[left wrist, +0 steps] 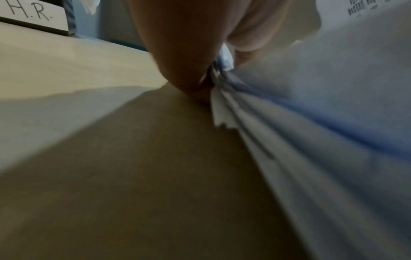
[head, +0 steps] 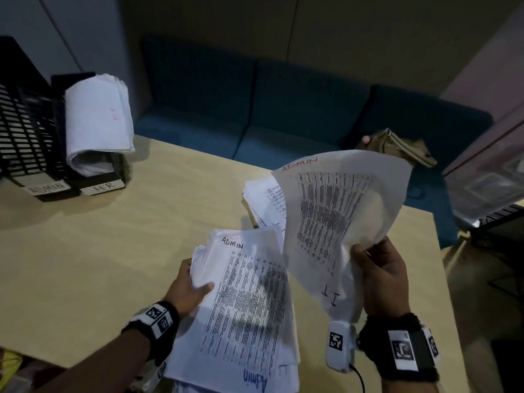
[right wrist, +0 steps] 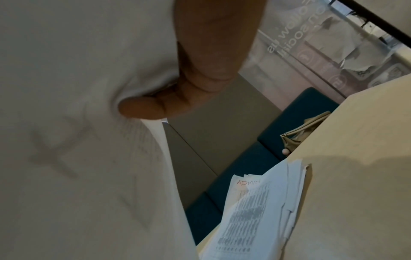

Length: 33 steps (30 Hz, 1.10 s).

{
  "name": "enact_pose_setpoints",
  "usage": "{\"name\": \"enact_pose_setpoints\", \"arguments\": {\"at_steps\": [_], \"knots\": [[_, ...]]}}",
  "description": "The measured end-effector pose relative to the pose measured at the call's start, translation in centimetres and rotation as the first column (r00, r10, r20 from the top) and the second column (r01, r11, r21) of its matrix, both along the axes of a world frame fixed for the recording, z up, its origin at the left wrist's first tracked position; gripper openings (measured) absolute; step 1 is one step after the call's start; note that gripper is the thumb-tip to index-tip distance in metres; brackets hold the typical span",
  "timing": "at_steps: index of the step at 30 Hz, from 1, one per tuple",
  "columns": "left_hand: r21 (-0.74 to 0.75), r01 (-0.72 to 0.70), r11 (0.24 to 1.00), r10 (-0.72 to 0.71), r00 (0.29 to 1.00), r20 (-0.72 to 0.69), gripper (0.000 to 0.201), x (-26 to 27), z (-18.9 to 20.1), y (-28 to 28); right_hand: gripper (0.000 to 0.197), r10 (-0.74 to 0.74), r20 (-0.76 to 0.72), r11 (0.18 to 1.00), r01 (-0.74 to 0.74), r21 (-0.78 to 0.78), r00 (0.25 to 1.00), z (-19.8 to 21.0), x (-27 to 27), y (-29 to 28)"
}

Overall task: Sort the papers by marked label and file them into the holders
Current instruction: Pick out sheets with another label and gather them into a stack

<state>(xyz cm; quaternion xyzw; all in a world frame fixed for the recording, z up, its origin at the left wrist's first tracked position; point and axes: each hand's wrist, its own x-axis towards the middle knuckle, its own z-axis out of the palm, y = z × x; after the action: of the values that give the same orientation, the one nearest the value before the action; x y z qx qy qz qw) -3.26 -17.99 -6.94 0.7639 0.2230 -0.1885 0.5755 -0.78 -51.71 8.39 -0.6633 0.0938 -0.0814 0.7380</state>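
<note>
My left hand [head: 192, 285] grips the left edge of a thick stack of printed papers [head: 249, 304], thumb on top; the top sheet reads "ADMIN". In the left wrist view the fingers [left wrist: 186, 52] pinch the fanned paper edges [left wrist: 255, 132]. My right hand [head: 380, 276] pinches a lifted, curling sheet [head: 334, 211] marked "ADMIN" in red, with "IT" showing through near its lower edge. The right wrist view shows the thumb [right wrist: 142, 109] pressed into that sheet [right wrist: 77, 140]. Another paper pile [head: 263, 199] lies on the table behind. Black mesh holders [head: 31, 131] labelled ADMIN and HR stand far left.
The HR holder carries a curled wad of papers [head: 99, 123]. The wooden table [head: 113, 251] spreads between holders and hands. A blue sofa [head: 283, 114] runs behind it, with a tan bag [head: 402, 146] on the seat. A glass partition [head: 487, 171] is at right.
</note>
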Motion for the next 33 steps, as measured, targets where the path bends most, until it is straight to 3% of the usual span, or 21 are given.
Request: {"name": "enact_pose_setpoints", "arguments": {"at_steps": [1, 3, 5, 9, 12, 16, 19, 22, 26, 30, 33], "knots": [[0.004, 0.015, 1.0, -0.015, 1.0, 0.014, 0.067, 0.0, 0.0, -0.2, 0.022, 0.001, 0.014, 1.0, -0.001, 0.011, 1.0, 0.0, -0.1, -0.1], [0.004, 0.035, 0.999, -0.035, 0.999, 0.023, 0.059, 0.2, 0.3, -0.2, 0.051, -0.004, 0.022, 1.0, 0.003, 0.03, 1.0, 0.2, -0.2, -0.4], [0.011, 0.029, 1.0, -0.029, 0.999, 0.023, 0.057, 0.4, 0.4, -0.1, 0.062, -0.021, 0.038, 0.999, 0.019, 0.05, 0.999, 0.7, -0.4, -0.7], [0.121, -0.064, 0.991, 0.046, 0.988, 0.144, 0.061, 0.5, 0.2, -0.2, 0.039, 0.014, 0.071, 0.998, -0.019, 0.056, 0.997, 0.9, -0.6, -1.3], [0.191, -0.099, 0.977, 0.062, 0.979, 0.193, 0.057, 0.0, -0.3, -0.1, 0.018, 0.01, 0.006, 0.992, -0.009, -0.128, 1.0, -1.3, -0.3, -2.0], [0.217, -0.098, 0.971, 0.049, 0.974, 0.221, 0.049, 0.1, 0.0, -0.3, 0.016, -0.089, -0.219, 0.907, -0.012, -0.421, 0.972, -6.0, -0.4, -3.0], [0.224, -0.092, 0.97, 0.043, 0.975, 0.217, 0.048, 0.1, 0.0, -0.1, 0.02, -0.113, -0.376, 0.869, -0.091, -0.485, 0.92, -7.8, -0.9, -3.2], [0.247, -0.118, 0.962, 0.073, 0.98, 0.184, 0.039, 0.3, 0.0, 0.1, 0.032, -0.148, -0.453, 0.773, -0.183, -0.607, 0.879, -9.2, -1.3, -3.6], [0.28, -0.207, 0.937, 0.172, 0.974, 0.145, 0.03, 0.9, 0.0, 0.4, 0.035, -0.166, -0.495, 0.749, -0.217, -0.625, 0.853, -10.4, -1.8, -4.1], [0.325, -0.199, 0.924, 0.174, 0.979, 0.103, 0.035, 0.9, -0.4, 0.8, 0.02, -0.099, -0.459, 0.809, -0.197, -0.554, 0.883, -9.2, -2.0, -3.4], [0.327, -0.209, 0.922, 0.189, 0.978, 0.093, 0.036, 0.9, 0.0, 0.9, 0.02, -0.015, -0.407, 0.832, -0.214, -0.512, 0.913, -8.8, -1.9, -3.1]]}}
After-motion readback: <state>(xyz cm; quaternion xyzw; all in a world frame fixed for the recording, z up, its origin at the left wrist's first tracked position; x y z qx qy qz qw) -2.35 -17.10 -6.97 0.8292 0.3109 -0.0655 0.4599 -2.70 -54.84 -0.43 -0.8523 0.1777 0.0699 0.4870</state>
